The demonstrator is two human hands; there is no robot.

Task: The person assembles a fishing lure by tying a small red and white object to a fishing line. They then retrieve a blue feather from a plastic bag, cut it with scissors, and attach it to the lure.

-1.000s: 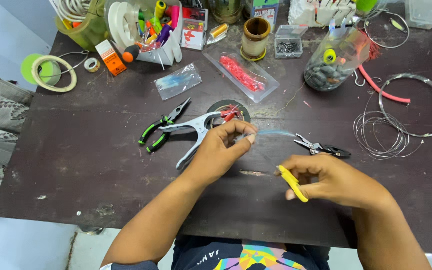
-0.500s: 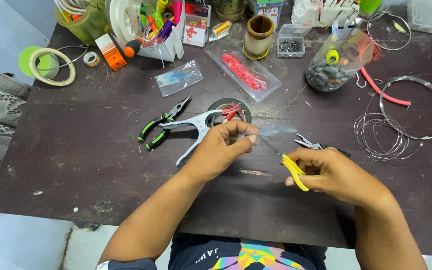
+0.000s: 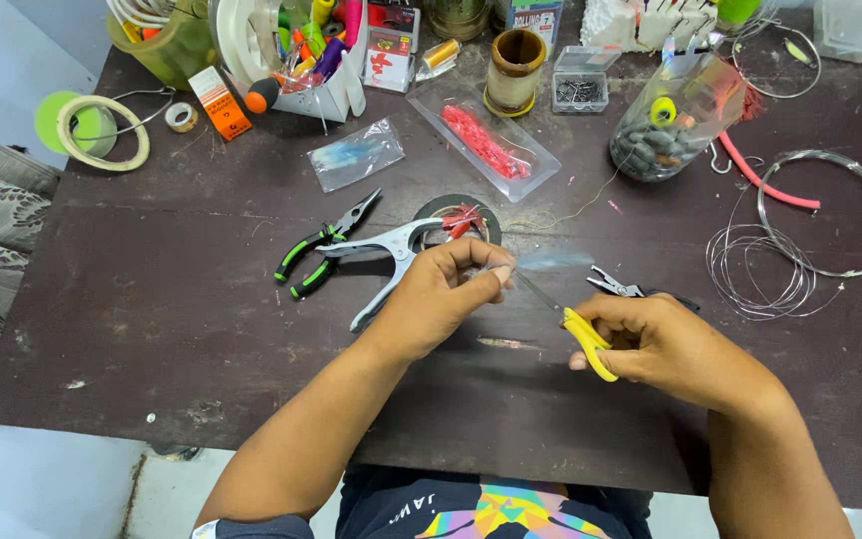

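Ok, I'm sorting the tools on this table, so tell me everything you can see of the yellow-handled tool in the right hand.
The yellow-handled tool looks like small snips or scissors: curved yellow handles that seem plastic, and thin grey metal blades angled up-left toward the left hand. The right hand grips the handles above the dark wooden table. The blade tips are blurred, so open or closed is unclear.

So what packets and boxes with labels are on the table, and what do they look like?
Small orange cardboard box: far left, lying tilted, orange with a white panel.
Clear plastic bag: flat behind the pliers, holds something bluish.
Long clear packet of red pieces: lying slantwise, far middle.
Red and white printed cards: standing at the far edge.
Small clear plastic box of dark metal bits: far, right of middle.
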